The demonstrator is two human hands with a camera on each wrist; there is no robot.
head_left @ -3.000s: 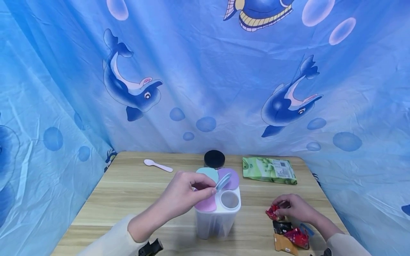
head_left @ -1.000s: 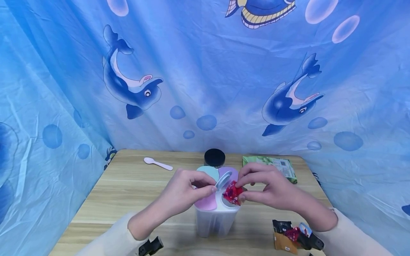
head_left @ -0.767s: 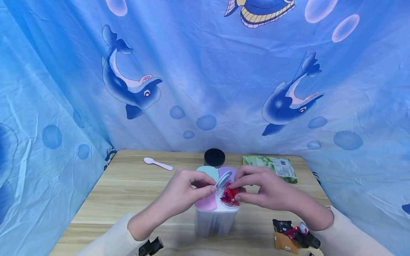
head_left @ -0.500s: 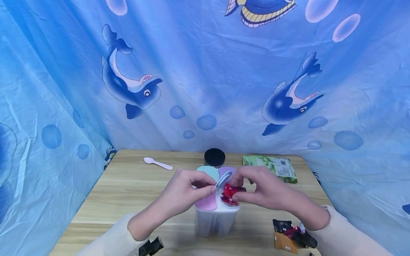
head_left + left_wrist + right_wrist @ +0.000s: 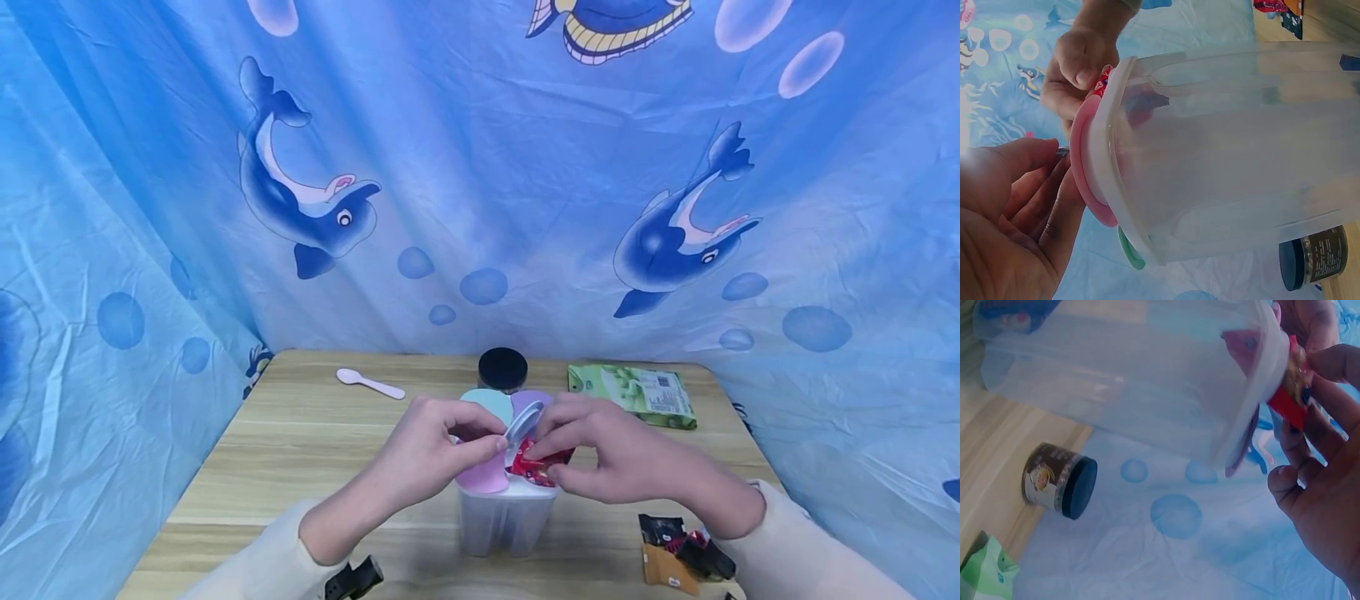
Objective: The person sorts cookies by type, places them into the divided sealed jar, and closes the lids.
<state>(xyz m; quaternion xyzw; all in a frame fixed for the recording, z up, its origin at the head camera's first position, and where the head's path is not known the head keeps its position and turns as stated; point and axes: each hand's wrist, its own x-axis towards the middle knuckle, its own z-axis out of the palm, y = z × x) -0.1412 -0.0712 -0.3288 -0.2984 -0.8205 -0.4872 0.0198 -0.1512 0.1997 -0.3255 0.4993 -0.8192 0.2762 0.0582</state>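
A clear plastic storage container (image 5: 504, 523) with a white top and pastel flip lids stands mid-table. My left hand (image 5: 442, 433) pinches its raised pale-blue lid (image 5: 527, 419) between thumb and fingers. Over the opening, my right hand (image 5: 600, 446) grips a small red snack packet (image 5: 534, 465); the opening is mostly hidden beneath it. From the right wrist, the packet (image 5: 1295, 394) lies across the mouth, and a reddish piece shows through the wall just below the rim. Something blue (image 5: 1022, 314) is seen through the container's bottom end. The pink lid (image 5: 483, 477) lies flat.
Small snack packets (image 5: 667, 562) lie at the front right, partly under the right wrist's camera. A black-capped jar (image 5: 502, 369) stands behind the container. A green pouch (image 5: 637, 393) is at the back right, and a pale pink spoon (image 5: 371, 384) at the back left.
My right hand has carried the red packet from the pile at the right to the container's opening, where the packet has turned flatter. The left hand keeps its pinch on the lid.
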